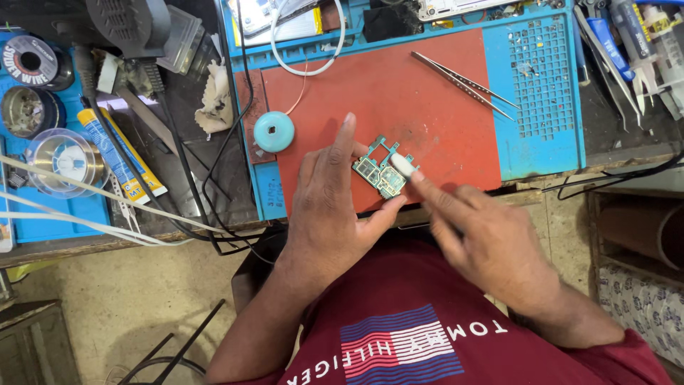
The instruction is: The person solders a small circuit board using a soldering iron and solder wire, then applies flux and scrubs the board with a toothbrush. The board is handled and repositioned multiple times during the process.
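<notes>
Two hands are working on a small circuit board over a red mat.

The left hand (324,214) is pinching the green, irregular circuit board (380,171) above the red mat (399,107) near its front edge; the right hand (484,242) is pressing a small white object (403,165) against it, grip blurred. Bare mat is lying behind, up to the tweezers (463,84).

- The right hand (491,242) is blurred, so its grip on the small white piece (402,165) is unclear.
- The left hand (331,214) hides the near corner of the circuit board (380,171).
- Beyond the circuit board, the white cable (308,70) runs off the top edge.
- Parts on the circuit board are too small to tell.
</notes>
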